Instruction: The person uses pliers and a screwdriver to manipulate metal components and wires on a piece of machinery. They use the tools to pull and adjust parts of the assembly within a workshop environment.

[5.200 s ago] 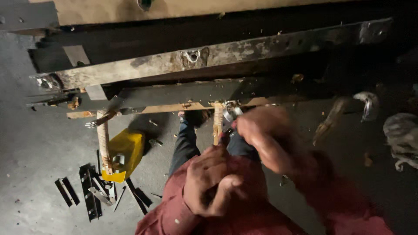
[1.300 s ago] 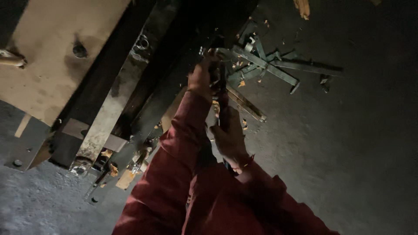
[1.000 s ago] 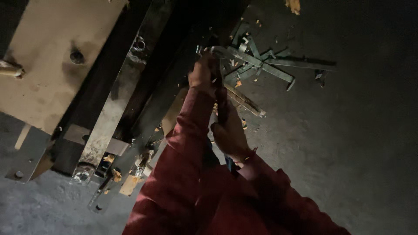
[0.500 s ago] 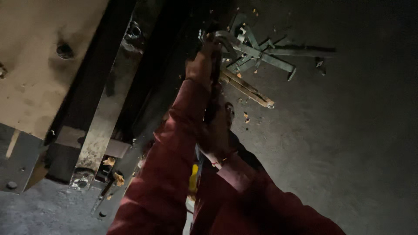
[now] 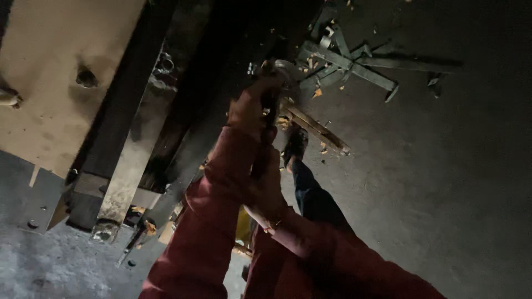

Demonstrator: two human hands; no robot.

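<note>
- Head view has swung closer over the last second; the metal bars (image 5: 354, 61) on the floor (image 5: 443, 194) now sit higher in frame.
- Left hand (image 5: 250, 108) stays closed around the top of a dark tool (image 5: 270, 111), beside the frame (image 5: 138, 160).
- Right hand (image 5: 266, 188) grips lower, fingers wrapped.
- Both hands keep working the same spot, so the job looks unfinished.

Both sleeves (image 5: 221, 182) are deep red. Just beyond the fingers (image 5: 252, 105) a dull silver tool head (image 5: 285, 72) glints, and past it lie grey-green metal strips (image 5: 346, 58) among orange-tan wood chips (image 5: 317, 93). The board (image 5: 50, 72) is pale tan, the beam (image 5: 138, 149) tarnished grey, the trouser leg (image 5: 310, 194) dark blue, the floor (image 5: 443, 182) dark grey.
</note>
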